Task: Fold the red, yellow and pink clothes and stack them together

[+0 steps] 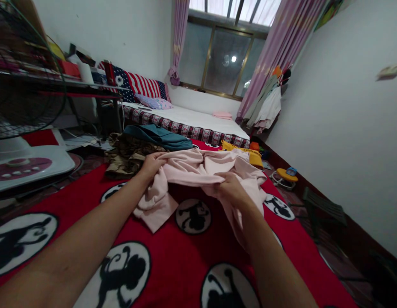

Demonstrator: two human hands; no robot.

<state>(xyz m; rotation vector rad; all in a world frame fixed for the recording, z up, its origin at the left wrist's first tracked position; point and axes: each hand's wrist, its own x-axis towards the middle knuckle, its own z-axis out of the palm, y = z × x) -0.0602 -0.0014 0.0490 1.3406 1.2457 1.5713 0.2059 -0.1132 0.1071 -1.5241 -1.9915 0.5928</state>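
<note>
A: What lies at the centre?
B: A pale pink garment (188,174), bunched, above and partly on a red blanket (176,265) with round monkey motifs. Its long axis runs left to right, across the view; a loose flap hangs toward the viewer at the left, and a longer fold descends at the right. Which end is the collar cannot be told.
A: And the grip?
B: The left hand (152,166) is closed on the upper left part of the garment. The right hand (231,187), right of centre, is closed narrowly on its near edge. The hands are well apart, the cloth spanning between them.
A: What surrounds it?
B: Beyond the left hand, brown patterned clothing (121,164), with a teal garment (163,136) partly over it; beyond the garment's right part, a yellow cloth (256,158).
A: Farther out?
B: A bed (198,116) with a white top, below a window (226,60); at far left, a fan (25,164); at right, a yellow-topped stool (285,174).
</note>
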